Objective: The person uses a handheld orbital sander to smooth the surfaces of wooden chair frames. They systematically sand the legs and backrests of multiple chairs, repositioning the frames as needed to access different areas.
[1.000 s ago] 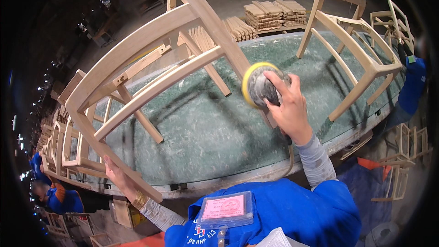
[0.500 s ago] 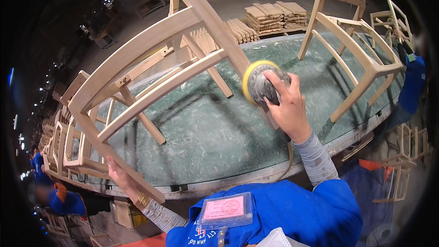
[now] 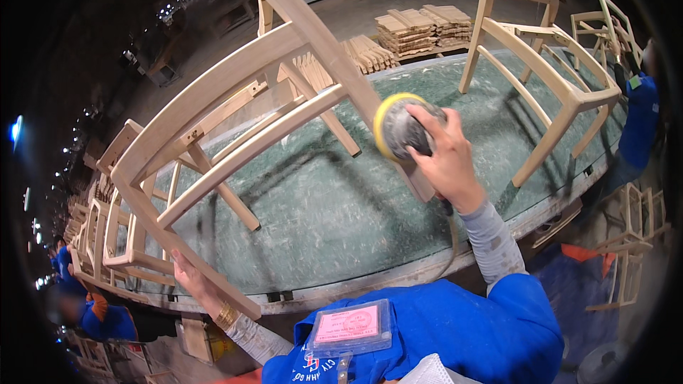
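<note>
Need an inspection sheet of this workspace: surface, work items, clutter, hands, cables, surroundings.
Surface: green tabletop, pale scuffs or dust across it.
Work items: wooden chair frame, tilted; round sander with yellow rim, over the frame's right-hand leg, contact hidden.
Clutter: second chair on the table to the right; orange item lower right, beyond the table.
Hands: right hand grips the sander; left hand at the left-hand leg, grip partly hidden.
Cables: one cord or hose below the right wrist, crossing the near edge.
Surroundings: stacked wood pieces past the far edge; people in blue at both sides.
</note>
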A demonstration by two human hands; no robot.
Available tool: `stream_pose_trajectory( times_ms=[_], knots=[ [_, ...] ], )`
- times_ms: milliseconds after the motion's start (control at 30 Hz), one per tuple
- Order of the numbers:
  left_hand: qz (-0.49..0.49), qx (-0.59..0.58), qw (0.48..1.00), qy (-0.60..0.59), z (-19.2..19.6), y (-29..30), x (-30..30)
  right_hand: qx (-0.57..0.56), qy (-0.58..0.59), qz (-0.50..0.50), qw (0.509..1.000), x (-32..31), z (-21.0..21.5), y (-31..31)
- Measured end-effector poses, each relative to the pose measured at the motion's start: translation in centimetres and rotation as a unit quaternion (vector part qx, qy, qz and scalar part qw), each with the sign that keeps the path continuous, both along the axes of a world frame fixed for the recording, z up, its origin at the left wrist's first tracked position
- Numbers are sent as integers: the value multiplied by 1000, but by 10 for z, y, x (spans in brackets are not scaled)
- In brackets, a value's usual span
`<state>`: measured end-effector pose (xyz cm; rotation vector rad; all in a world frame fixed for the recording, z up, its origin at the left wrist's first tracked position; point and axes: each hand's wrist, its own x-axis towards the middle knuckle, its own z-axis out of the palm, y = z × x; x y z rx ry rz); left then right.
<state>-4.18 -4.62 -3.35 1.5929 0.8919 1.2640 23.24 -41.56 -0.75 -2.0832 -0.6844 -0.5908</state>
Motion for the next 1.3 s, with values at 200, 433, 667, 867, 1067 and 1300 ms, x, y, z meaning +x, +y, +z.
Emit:
stream_pose_trajectory(
  times_ms=[200, 433, 667, 867, 1067, 1300],
  knots=[
    [10, 3, 1000, 17, 4, -5, 6, 67, 40, -6, 997, 30, 11, 14],
    [-13, 6, 1000, 10, -6, 10, -2, 213, 301, 187, 911, 44, -47, -45],
    [-11, 3, 999, 31, 4, 16, 1, 189, 148, 210, 948, 68, -22, -10],
    [-2, -14, 999, 32, 5, 14, 15, 219, 345, 264, 873, 54, -64, -64],
    [40, 29, 995, 90, 15, 16, 11, 167, 324, 223, 904, 17, -99, -107],
    [40, -6, 995, 88, 21, 14, 17, 60, 117, 148, 980, 9, -54, -54]
  ],
)
